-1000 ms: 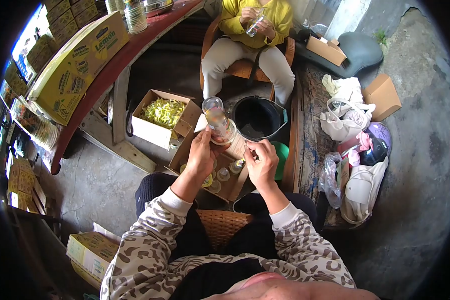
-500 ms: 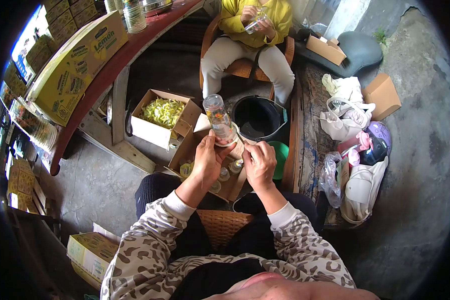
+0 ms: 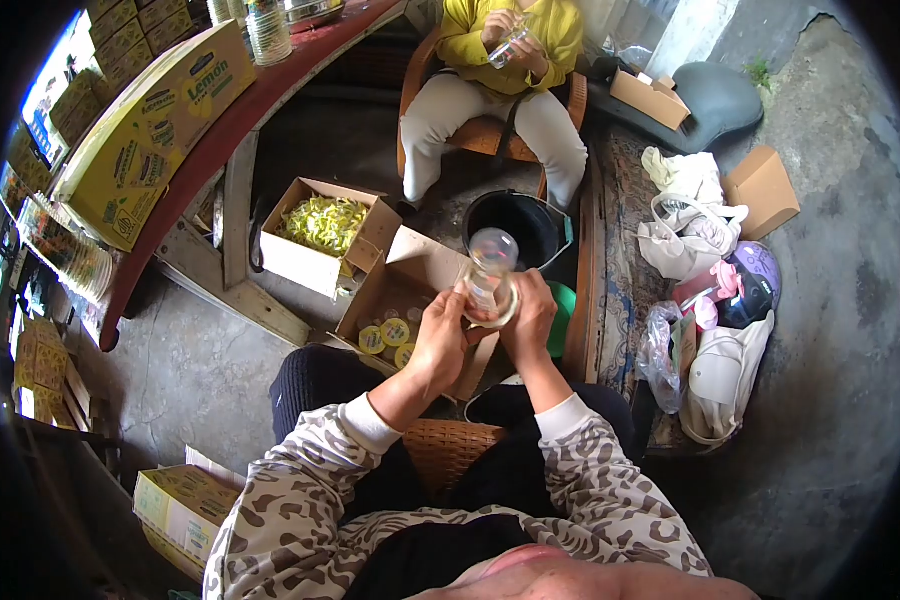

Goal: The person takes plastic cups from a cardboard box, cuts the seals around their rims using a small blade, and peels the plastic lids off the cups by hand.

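Observation:
A clear bottle (image 3: 492, 262) is tilted in front of me, its round end toward the black bucket and its wider rim close to my fingers. My left hand (image 3: 438, 340) is closed around its near left side, thumb along the wall. On the right, my right hand (image 3: 530, 315) has its fingers curled in against the rim; whatever they hold is hidden behind the knuckles. Below both hands lies an open cardboard box (image 3: 362, 305) with several round yellow-topped pieces (image 3: 394, 332) inside.
A carton of yellow-green strips (image 3: 322, 222) stands beyond the box. A black bucket (image 3: 518, 215) and a green basin (image 3: 562, 318) are to the right. Across from me a seated person (image 3: 510, 70) handles a clear container. White bags (image 3: 705, 215) lie on the bench at right.
The bottle has tipped and shifted right and nearer my right hand. A thin dark tool seen in that hand is now hidden. The yellow-topped pieces have come into view.

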Action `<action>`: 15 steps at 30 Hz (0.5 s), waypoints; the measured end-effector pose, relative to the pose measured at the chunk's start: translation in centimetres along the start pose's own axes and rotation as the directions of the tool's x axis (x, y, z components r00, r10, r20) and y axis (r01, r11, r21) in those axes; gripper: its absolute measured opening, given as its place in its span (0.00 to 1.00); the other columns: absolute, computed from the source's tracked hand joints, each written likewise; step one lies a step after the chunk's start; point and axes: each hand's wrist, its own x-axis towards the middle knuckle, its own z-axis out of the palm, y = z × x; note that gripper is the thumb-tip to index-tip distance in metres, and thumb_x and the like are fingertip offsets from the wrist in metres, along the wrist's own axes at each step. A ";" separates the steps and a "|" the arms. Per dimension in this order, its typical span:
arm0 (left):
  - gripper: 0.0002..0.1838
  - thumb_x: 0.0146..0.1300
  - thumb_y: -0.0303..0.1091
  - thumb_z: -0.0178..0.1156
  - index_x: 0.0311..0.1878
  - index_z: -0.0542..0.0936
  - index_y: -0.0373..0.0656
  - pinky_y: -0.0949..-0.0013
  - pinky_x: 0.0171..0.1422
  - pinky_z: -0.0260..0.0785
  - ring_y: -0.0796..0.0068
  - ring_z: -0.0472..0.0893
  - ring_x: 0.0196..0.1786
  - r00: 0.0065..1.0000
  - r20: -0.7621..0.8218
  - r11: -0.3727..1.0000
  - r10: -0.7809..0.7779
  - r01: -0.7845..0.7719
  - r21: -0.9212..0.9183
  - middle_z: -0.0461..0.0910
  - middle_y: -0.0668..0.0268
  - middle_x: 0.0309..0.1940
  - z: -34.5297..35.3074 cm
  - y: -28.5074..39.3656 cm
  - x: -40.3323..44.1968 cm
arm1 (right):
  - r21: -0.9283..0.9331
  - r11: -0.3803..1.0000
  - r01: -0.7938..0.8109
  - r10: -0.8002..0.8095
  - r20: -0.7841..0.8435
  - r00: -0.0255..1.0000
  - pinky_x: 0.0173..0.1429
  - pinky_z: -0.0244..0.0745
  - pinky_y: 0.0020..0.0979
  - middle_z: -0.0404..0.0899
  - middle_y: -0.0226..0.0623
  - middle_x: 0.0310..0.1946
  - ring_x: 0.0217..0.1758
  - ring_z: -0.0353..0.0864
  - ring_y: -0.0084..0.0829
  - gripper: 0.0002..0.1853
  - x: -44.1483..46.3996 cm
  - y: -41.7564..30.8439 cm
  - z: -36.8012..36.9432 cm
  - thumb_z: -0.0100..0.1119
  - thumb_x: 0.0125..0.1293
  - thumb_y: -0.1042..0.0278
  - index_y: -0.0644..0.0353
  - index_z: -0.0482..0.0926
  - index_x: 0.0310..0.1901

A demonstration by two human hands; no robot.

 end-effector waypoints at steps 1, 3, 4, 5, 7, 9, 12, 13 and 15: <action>0.20 0.80 0.45 0.45 0.57 0.72 0.37 0.61 0.54 0.83 0.71 0.84 0.44 0.999 0.017 0.999 -0.028 0.027 0.037 0.80 0.63 0.42 0.3 0.3 -0.1 | 0.147 0.988 -0.051 0.052 -0.007 0.999 0.38 0.72 0.39 0.76 0.40 0.30 0.34 0.80 0.44 0.07 0.0 0.3 0.1 0.60 0.55 0.79 0.61 0.82 0.37; 0.19 0.80 0.45 0.45 0.57 0.72 0.37 0.60 0.55 0.83 0.71 0.83 0.45 0.999 0.032 0.999 0.009 -0.011 0.044 0.80 0.63 0.42 0.8 1.3 0.1 | 0.284 0.954 -0.099 0.105 -0.005 0.994 0.35 0.74 0.37 0.78 0.42 0.30 0.32 0.81 0.44 0.10 0.3 -0.1 -0.5 0.63 0.51 0.82 0.63 0.82 0.37; 0.19 0.80 0.45 0.45 0.57 0.72 0.38 0.60 0.57 0.82 0.72 0.83 0.46 0.998 0.046 0.997 0.046 -0.048 0.052 0.80 0.63 0.43 0.8 1.6 0.3 | 0.285 0.954 -0.094 0.099 -0.002 0.995 0.35 0.74 0.37 0.78 0.42 0.30 0.32 0.81 0.44 0.10 0.3 0.1 -0.5 0.63 0.51 0.82 0.63 0.82 0.37; 0.18 0.80 0.44 0.47 0.55 0.74 0.38 0.63 0.59 0.79 0.75 0.82 0.47 0.997 0.067 0.998 0.042 -0.045 0.040 0.80 0.64 0.45 0.2 1.9 0.7 | 0.302 0.952 -0.054 0.060 -0.009 0.998 0.34 0.75 0.36 0.78 0.41 0.30 0.31 0.82 0.42 0.11 0.3 0.5 -0.6 0.66 0.50 0.82 0.64 0.82 0.37; 0.17 0.79 0.43 0.49 0.53 0.75 0.37 0.67 0.56 0.78 0.77 0.82 0.46 0.991 0.084 0.987 0.100 -0.109 0.114 0.81 0.65 0.43 0.1 3.2 0.7 | 0.380 0.923 -0.067 0.075 -0.006 0.997 0.33 0.75 0.30 0.79 0.37 0.30 0.29 0.82 0.31 0.10 0.9 -0.1 -1.4 0.71 0.53 0.79 0.66 0.82 0.37; 0.15 0.79 0.40 0.52 0.50 0.79 0.36 0.72 0.57 0.74 0.81 0.80 0.46 0.971 0.131 0.946 0.201 -0.227 0.231 0.81 0.67 0.42 0.1 4.2 0.8 | 0.417 0.883 -0.217 0.215 0.052 0.975 0.33 0.74 0.27 0.80 0.36 0.30 0.29 0.81 0.27 0.08 0.9 0.4 -1.2 0.70 0.56 0.79 0.66 0.83 0.38; 0.15 0.78 0.39 0.54 0.50 0.80 0.35 0.73 0.59 0.71 0.81 0.78 0.47 0.955 0.132 0.878 0.264 -0.295 0.377 0.81 0.67 0.41 0.2 5.4 0.7 | 0.423 0.799 -0.428 0.408 0.143 0.902 0.35 0.73 0.23 0.82 0.32 0.29 0.30 0.79 0.19 0.05 1.2 1.3 -1.2 0.69 0.61 0.78 0.66 0.83 0.38; 0.13 0.77 0.37 0.56 0.51 0.80 0.34 0.73 0.59 0.71 0.82 0.77 0.48 0.950 0.127 0.867 0.284 -0.311 0.390 0.81 0.68 0.42 0.0 5.4 1.0 | 0.537 0.673 -0.509 0.479 0.208 0.853 0.36 0.73 0.23 0.82 0.31 0.29 0.31 0.79 0.19 0.06 1.2 1.8 -0.9 0.69 0.61 0.77 0.67 0.83 0.38; 0.12 0.75 0.34 0.58 0.50 0.80 0.35 0.73 0.58 0.71 0.81 0.78 0.46 0.932 0.131 0.815 0.337 -0.359 0.455 0.81 0.67 0.40 0.1 5.8 0.9 | 0.673 0.412 -0.614 0.552 0.352 0.756 0.39 0.72 0.22 0.82 0.29 0.31 0.32 0.78 0.16 0.06 1.4 2.3 -1.1 0.69 0.63 0.77 0.67 0.83 0.40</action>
